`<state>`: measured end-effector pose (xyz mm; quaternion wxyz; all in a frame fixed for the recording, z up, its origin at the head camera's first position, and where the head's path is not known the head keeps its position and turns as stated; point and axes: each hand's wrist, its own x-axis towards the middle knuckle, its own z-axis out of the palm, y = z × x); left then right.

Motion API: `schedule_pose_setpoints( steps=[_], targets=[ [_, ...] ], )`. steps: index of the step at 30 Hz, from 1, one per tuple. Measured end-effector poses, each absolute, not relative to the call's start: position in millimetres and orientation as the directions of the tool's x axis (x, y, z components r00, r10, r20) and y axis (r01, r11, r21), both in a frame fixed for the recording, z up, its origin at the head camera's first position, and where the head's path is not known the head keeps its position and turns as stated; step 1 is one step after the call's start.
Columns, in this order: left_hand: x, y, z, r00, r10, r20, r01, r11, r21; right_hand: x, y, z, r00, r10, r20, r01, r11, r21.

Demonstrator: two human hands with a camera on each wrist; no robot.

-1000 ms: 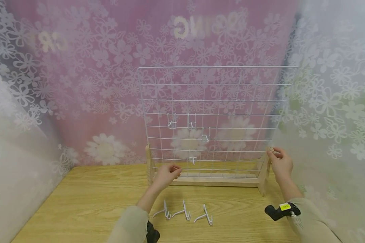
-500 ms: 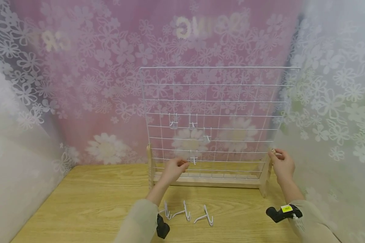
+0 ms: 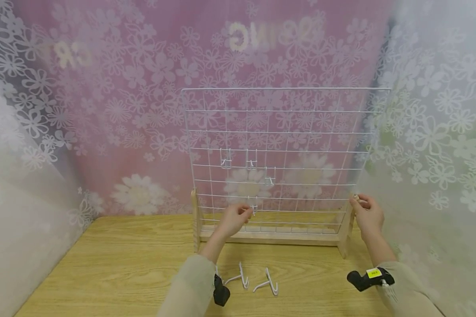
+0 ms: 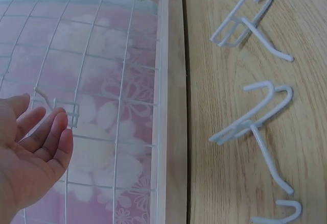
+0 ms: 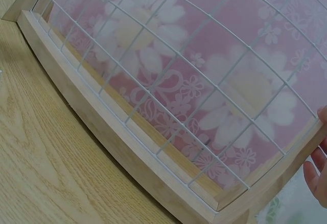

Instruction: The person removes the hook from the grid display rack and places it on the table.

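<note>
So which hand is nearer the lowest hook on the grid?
Left. The left hand is right beside the lowest hook; the right hand grips the wooden post at the grid's right edge.

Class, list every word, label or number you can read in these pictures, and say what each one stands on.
Pale letters behind the flowered pink backdrop: mirrored and blurred, not readable.
More pale letters at the backdrop's upper left: also mirrored and blurred, not readable.
Yellow tag on the black wrist camera: print too small to read.
The wire grid, its wooden base and the loose hooks bear no text.
</note>
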<state>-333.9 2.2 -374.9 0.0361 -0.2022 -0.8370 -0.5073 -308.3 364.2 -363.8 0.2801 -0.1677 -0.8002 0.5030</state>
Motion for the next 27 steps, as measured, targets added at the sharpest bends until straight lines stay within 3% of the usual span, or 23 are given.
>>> schedule_pose_setpoints(
  steps=[7, 27],
  targets=[
    [-336, 9, -374, -0.933, 0.262, 0.247, 0.341, 0.419, 0.841, -307, 365, -365, -0.792, 0.545, 0.275, -0.004, 0.445, -0.895],
    [-344, 26, -371, -0.952, 0.194, 0.238, 0.289, 0.304, 0.908, -308, 365, -365, -0.788, 0.541, 0.292, -0.034, 0.437, -0.899]
  ],
)
